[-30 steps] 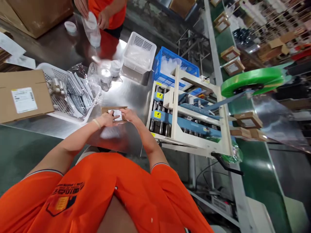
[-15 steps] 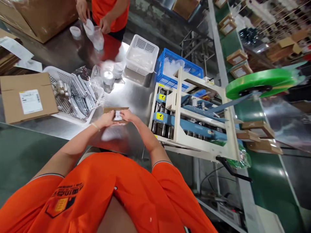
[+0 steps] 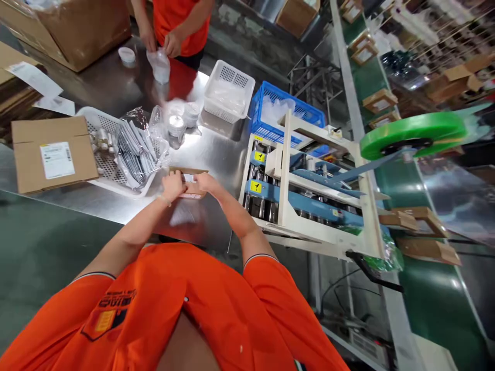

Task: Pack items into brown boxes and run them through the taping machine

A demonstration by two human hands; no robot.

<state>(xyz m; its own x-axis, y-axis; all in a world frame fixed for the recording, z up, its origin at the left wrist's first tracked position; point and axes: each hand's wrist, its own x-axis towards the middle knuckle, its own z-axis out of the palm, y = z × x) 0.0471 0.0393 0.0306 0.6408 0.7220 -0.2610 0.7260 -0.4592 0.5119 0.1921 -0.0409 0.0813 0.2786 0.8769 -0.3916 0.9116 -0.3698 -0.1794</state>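
A small cardboard box [image 3: 195, 189] sits on the steel table in front of me, between my two hands. White material shows inside its opening, and a brown flap covers part of it. My left hand [image 3: 173, 185] grips the box's left side with curled fingers. At the right back corner, my right hand [image 3: 206, 182] has its fingers bent over the rim. Both hands' fingertips are partly hidden. Left of them is a white plastic basket [image 3: 127, 191] holding a clear bag of flat grey-white packets [image 3: 135, 149] and small bottles.
A labelled carton [image 3: 54, 154] stands at the left. Lidded jars [image 3: 176, 129], a white basket [image 3: 228, 93] and a blue crate [image 3: 288, 100] are behind. A tape-sealing machine [image 3: 286, 190] adjoins the table's right edge. Across it, a co-worker's hands [image 3: 172, 44] handle a clear bag.
My left hand has shifted over the box's left end, and more brown flap now shows across the white contents. The co-worker's white lid-like piece is no longer visible above the bag.
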